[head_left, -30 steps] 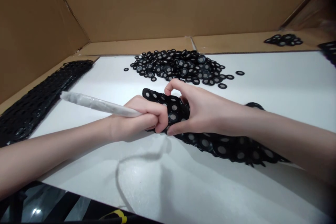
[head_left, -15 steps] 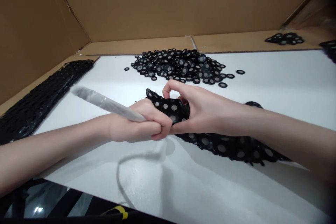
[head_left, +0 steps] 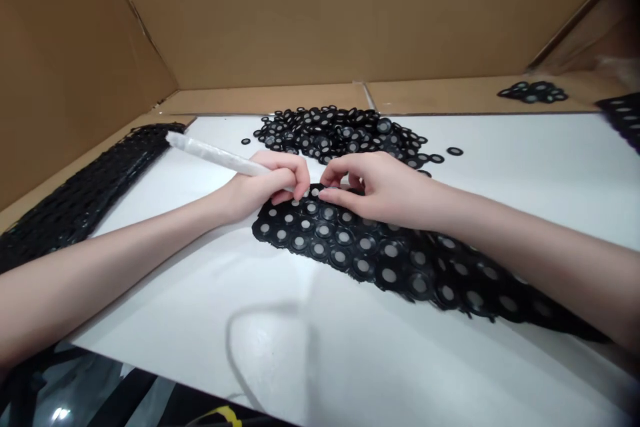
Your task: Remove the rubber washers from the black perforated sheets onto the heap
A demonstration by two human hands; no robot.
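A black rubber sheet (head_left: 345, 238) with rows of rings around pale round centres lies slanting across the white board. My left hand (head_left: 270, 180) is closed around a white, wrapped stick-like tool (head_left: 215, 155), whose long end points up and left. That hand's fingertips are at the sheet's far left edge; the tool's working tip is hidden there. Just to the right, my right hand (head_left: 380, 187) pinches the same far edge between thumb and fingers. Behind both hands is a heap of loose black rings (head_left: 335, 130) with pale centres.
Stacked black perforated sheets (head_left: 90, 183) lie along the left side. A small cluster of black rings (head_left: 534, 91) rests on the cardboard ledge at the back right, near another black sheet (head_left: 625, 117). Cardboard walls (head_left: 325, 13) enclose the white board (head_left: 190, 307).
The rubber sheet's left end, folded up in my hands before, now lies flat on the board. My hands have moved slightly apart, to its far edge. The left still holds the white tool.
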